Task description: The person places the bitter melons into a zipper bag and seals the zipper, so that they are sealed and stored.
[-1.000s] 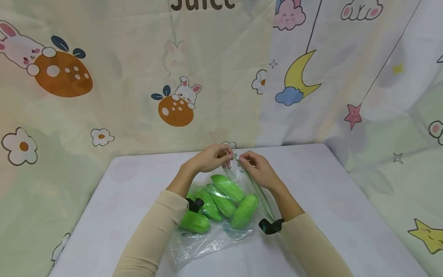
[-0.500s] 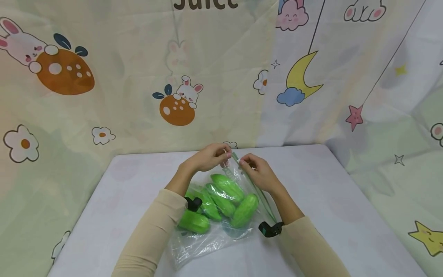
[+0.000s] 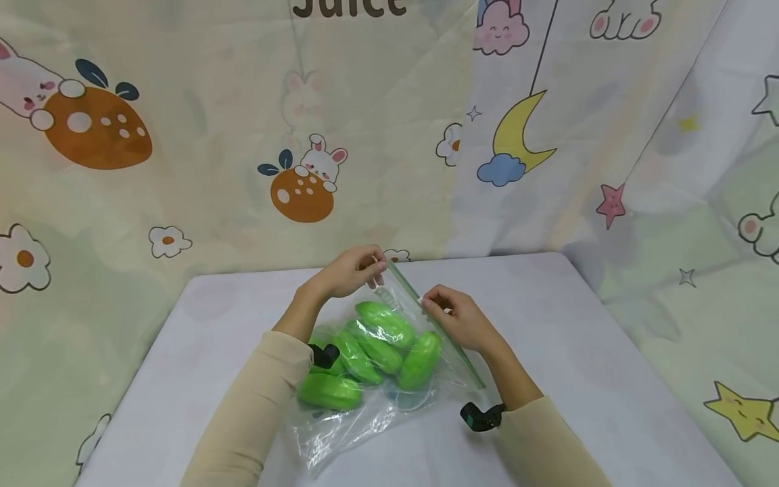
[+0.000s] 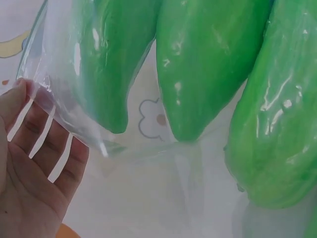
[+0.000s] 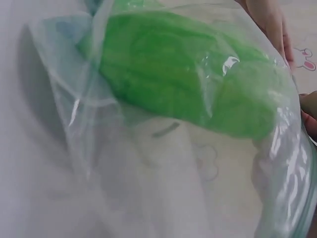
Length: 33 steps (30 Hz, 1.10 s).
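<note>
A clear zipper bag (image 3: 347, 439) lies on the table, holding several green, cucumber-like vegetables (image 3: 386, 323) with tapered ends. Along its raised opening runs a green zip strip (image 3: 464, 363). My left hand (image 3: 349, 272) pinches the bag's far corner between thumb and fingertips; the left wrist view shows the hand (image 4: 42, 163) with its fingers behind the plastic. Partway down the strip, my right hand (image 3: 462, 318) pinches it with thumb and forefinger, right at a small white slider (image 3: 421, 302). In the right wrist view, a vegetable (image 5: 178, 74) shows through the plastic.
The white table (image 3: 231, 352) ends at a patterned cloth backdrop (image 3: 389, 169) just behind the hands. Black wrist cameras, such as the one on the right wrist (image 3: 483, 416), sit low beside the bag.
My right hand has moved down along the zip strip toward me, away from the left hand. The left hand has drawn slightly left, and more green strip shows straight between the hands.
</note>
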Tool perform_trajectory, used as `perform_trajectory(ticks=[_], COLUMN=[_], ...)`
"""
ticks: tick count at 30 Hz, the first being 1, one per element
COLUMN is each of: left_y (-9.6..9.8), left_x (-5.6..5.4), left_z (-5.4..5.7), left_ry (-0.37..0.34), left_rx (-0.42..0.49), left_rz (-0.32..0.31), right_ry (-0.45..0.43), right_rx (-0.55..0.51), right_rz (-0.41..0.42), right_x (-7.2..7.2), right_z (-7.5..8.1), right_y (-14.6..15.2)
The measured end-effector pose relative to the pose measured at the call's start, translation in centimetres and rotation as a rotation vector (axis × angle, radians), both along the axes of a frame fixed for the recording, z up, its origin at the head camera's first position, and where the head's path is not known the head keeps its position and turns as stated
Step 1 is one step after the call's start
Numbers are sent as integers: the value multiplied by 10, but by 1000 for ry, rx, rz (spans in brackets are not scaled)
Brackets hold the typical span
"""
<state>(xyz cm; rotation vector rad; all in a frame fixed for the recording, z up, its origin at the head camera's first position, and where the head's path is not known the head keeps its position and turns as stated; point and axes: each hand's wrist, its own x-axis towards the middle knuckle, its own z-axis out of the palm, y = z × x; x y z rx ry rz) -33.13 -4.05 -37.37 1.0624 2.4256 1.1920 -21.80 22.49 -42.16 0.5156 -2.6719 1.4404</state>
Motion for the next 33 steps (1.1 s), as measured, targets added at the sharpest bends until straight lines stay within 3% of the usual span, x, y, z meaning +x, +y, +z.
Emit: perform_trajectory(ticks=[8,15,27,33], left_y=[-3,-4,-15,-9], left_x=[-3,-6,-11,-9], left_z=[5,4,9,4], left_ry=[12,7,97,210], left_rx=[-5,-12,1,-67], left_rz=[47,47,131,222], right_ry=[38,28,-20,-75], right_rx=[104,143,122,88], right_rz=[47,43,66,60], right_x=[24,46,75,84], right_z=[2,-5,-16,-21], right_y=[26,41,64,73])
